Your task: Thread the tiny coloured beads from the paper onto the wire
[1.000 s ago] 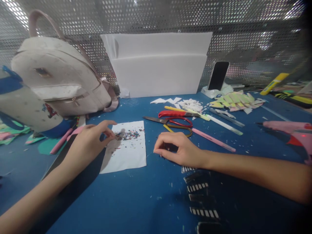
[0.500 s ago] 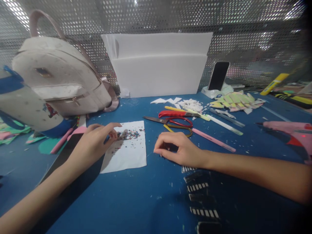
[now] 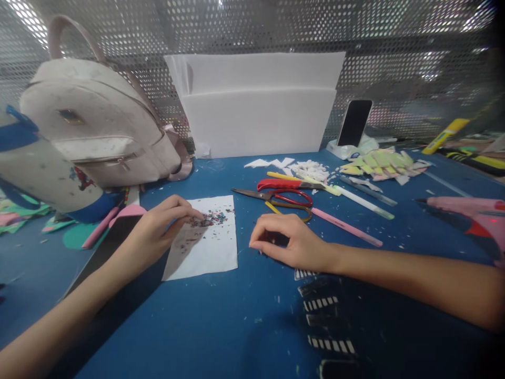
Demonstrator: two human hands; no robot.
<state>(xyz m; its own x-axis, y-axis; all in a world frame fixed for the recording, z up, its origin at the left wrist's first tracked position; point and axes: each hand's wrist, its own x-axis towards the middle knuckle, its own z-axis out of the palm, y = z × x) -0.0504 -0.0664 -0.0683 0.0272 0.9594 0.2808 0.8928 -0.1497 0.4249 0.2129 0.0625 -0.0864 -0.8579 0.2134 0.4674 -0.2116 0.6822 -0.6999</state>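
A white sheet of paper [image 3: 209, 252] lies on the blue table [image 3: 236, 326], with a small heap of tiny coloured bits [image 3: 211, 218] near its far edge. My left hand [image 3: 158, 231] rests at the sheet's left side, its fingertips pinched together and pressed into the heap. My right hand [image 3: 292, 242] lies curled on the table just right of the sheet, fingers bent under and touching the surface; whether it holds anything is hidden.
Red-handled scissors [image 3: 284, 193], pens [image 3: 347, 226] and white paper scraps [image 3: 311, 169] lie behind my right hand. A pale backpack [image 3: 90, 126] stands at the left, white foam boards [image 3: 256, 105] at the back, a propped phone [image 3: 354, 122], and a pink glue gun [image 3: 469, 210] at the right.
My left hand's fingers have reached right onto the heap of coloured bits and closed into a pinch. My right hand has stayed still.
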